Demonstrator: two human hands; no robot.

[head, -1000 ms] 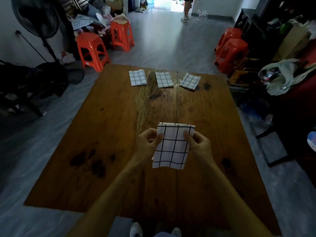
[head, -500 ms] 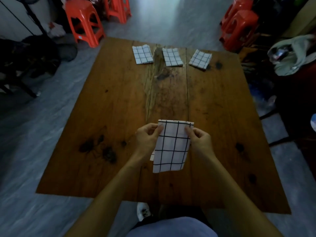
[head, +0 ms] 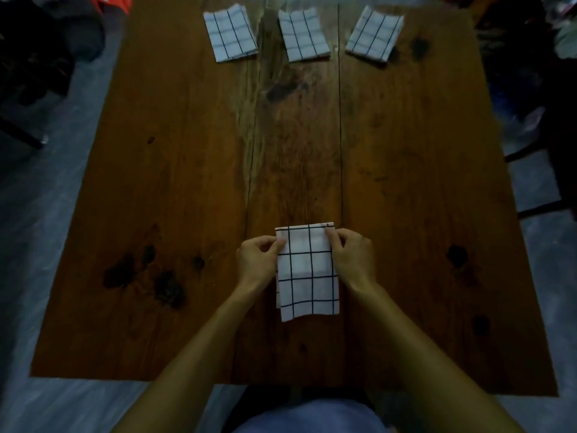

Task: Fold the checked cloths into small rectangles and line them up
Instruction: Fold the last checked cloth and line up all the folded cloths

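The checked cloth (head: 307, 271) is pinched at its top corners by the left hand (head: 259, 257) and right hand (head: 351, 256), and is best folded squarely near the table's (head: 187, 182) front edge.

Between the left hand (head: 257, 259) and right hand (head: 352, 256) a folded cloth (head: 307, 273) lies on the table (head: 175, 195) — well beyond them, at the far edge, sit three folded cloths in a row: left (head: 230, 32), middle (head: 303, 35), right (head: 374, 34).
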